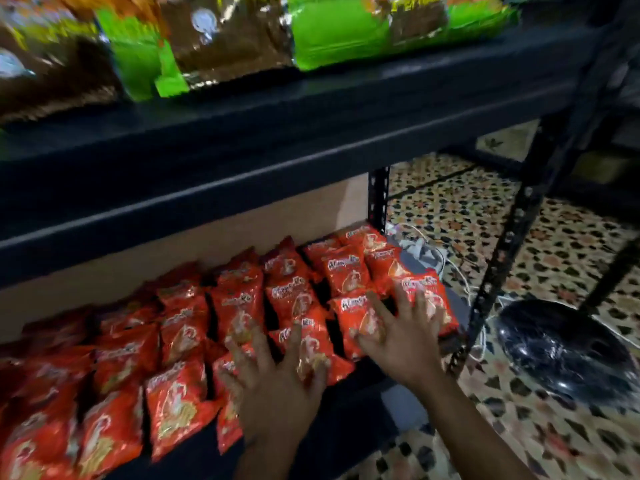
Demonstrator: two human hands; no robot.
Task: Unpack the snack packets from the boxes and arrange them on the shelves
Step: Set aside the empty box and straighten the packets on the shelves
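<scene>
Snack packets [180,341] lie in rows across the lower shelf [363,410], a board behind them. Both hands rest on the rightmost packets, left hand [277,386] beside right hand [401,341]. More packets [225,39] sit on the upper shelf [277,140]. Right of the rack, cables [460,282] lie on the floor [554,244].

Single head-worn view, looking forward and down, tilted, close to lower shelf [346,393], wide-angle

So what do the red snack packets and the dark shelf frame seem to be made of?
Red snack packets: probably thin plastic film, glossy, judging by the crinkles and bright glints. Dark shelf frame: apparently painted metal, matt, with punched slots in the upright. Both open hands, left and right, rest on packets.
</scene>
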